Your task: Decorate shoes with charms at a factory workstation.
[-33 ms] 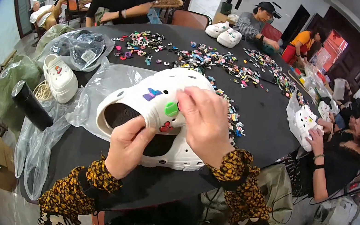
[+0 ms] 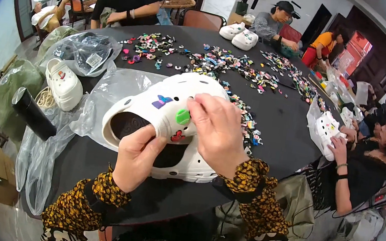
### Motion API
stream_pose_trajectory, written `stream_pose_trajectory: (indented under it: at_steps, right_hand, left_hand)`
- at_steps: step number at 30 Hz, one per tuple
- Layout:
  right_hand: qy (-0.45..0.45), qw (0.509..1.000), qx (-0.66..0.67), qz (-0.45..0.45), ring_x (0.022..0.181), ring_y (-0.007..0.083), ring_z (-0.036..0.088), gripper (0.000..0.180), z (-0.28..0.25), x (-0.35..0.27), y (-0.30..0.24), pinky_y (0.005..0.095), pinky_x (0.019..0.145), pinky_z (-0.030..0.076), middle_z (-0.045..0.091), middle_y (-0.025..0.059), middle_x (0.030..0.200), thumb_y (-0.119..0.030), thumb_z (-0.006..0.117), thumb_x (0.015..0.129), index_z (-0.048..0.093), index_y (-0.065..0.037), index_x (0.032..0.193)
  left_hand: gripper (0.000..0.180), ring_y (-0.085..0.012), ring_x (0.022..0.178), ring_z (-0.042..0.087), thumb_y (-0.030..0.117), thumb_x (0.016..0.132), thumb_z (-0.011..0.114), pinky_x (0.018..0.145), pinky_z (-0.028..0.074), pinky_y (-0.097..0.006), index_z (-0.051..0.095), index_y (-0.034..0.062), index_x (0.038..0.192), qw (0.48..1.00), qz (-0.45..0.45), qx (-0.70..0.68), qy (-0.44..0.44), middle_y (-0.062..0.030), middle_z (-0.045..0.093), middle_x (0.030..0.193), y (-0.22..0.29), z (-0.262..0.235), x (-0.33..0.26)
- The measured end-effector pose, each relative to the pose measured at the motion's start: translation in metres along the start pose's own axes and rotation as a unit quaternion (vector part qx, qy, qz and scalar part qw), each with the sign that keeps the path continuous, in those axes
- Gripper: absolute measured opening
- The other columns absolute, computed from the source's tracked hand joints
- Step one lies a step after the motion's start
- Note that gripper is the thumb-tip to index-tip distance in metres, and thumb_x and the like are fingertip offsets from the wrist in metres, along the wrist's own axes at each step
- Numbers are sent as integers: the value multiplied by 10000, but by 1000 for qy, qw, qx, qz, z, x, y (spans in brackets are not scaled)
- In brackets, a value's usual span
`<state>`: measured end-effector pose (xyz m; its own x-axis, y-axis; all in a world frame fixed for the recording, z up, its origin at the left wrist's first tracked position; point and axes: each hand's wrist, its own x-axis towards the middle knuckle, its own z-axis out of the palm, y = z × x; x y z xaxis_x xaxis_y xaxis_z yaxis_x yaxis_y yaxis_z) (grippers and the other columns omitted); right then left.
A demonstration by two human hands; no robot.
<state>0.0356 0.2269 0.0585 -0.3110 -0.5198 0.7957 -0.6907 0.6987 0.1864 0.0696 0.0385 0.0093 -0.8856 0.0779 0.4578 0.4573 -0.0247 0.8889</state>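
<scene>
A white foam clog (image 2: pixel 185 87) lies tilted in front of me, its dark insole showing through the opening. Purple-and-blue, green (image 2: pixel 183 117) and red (image 2: pixel 177 136) charms sit on its upper. With thumb and fingers, my left hand (image 2: pixel 135 157) pinches the rim of the clog's opening. My right hand (image 2: pixel 220 137) is closed in a pinch against the upper, right beside the green charm; its fingers hide whatever tiny piece is between them. Under this clog is a second white clog (image 2: pixel 196 166), partly covered by it and my hands.
Loose colourful charms (image 2: pixel 216 61) spread across the dark table (image 2: pixel 286 129). To the left are a clear plastic bag (image 2: pixel 88 117), another white clog (image 2: pixel 65 89) and a black cylinder (image 2: pixel 34 114). A co-worker at right handles a decorated white clog (image 2: pixel 326 130); others work farther back.
My right fingertips have shifted very slightly against the upper, and the pinkish bit that showed at them is now hidden. My left hand keeps its grip on the rim.
</scene>
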Motion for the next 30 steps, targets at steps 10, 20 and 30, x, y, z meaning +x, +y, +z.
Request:
stream_pose_trajectory:
  at_steps: [10,20,30]
  right_hand:
    - [67,998,3,-6,887,247,544,267,19,-10,-4,378,747,412,566,88,994,-80,695,735,612,-33,985]
    - [122,991,-5,-60,616,234,447,278,18,17,1,375,602,347,449,28,644,-177,720,740,483,-92,623]
    - [170,981,87,-18,636,262,494,271,18,17,6,377,587,388,530,73,744,-159,709,794,487,-65,672]
  left_hand:
    - [196,-33,693,463,118,936,545,629,389,-188,611,-55,1002,986,-115,-114,-33,33,558,787,15,7,11]
    - [180,-19,695,490,131,921,562,614,375,-188,651,-2,838,967,-140,-208,46,38,600,786,15,17,14]
    - [166,-13,650,475,145,920,571,575,363,-189,645,15,847,948,-173,-248,94,44,598,775,21,20,23]
